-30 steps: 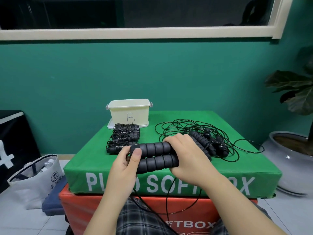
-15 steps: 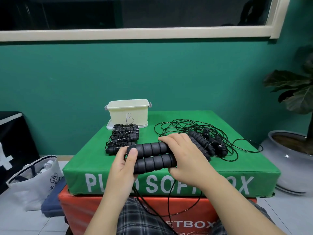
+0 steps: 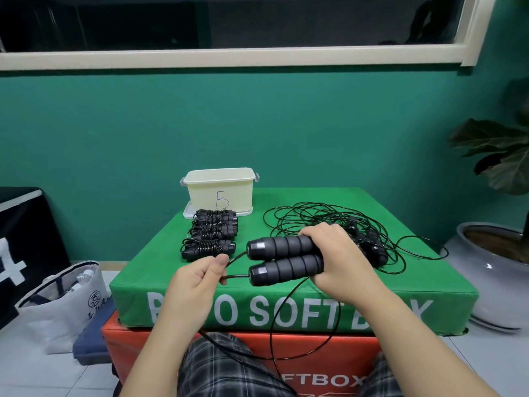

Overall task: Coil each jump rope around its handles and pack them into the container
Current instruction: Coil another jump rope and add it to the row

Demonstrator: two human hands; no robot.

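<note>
My right hand grips the two black foam handles of a jump rope, held side by side over the green soft box. My left hand pinches the thin black cord just left of the handle ends; the cord loops down over my lap. Several coiled jump ropes lie in a row at the box's back left. Behind them stands a cream container marked "B", resting on its lid. A tangle of uncoiled ropes lies behind my right hand.
The green box sits on an orange soft box. A white tote bag stands on the floor at left. A potted plant in a grey pot is at right. A teal wall rises close behind.
My left hand has let go of the handle ends and moved left, now pinching the cord. The handles stay in my right hand, their end caps now showing.
</note>
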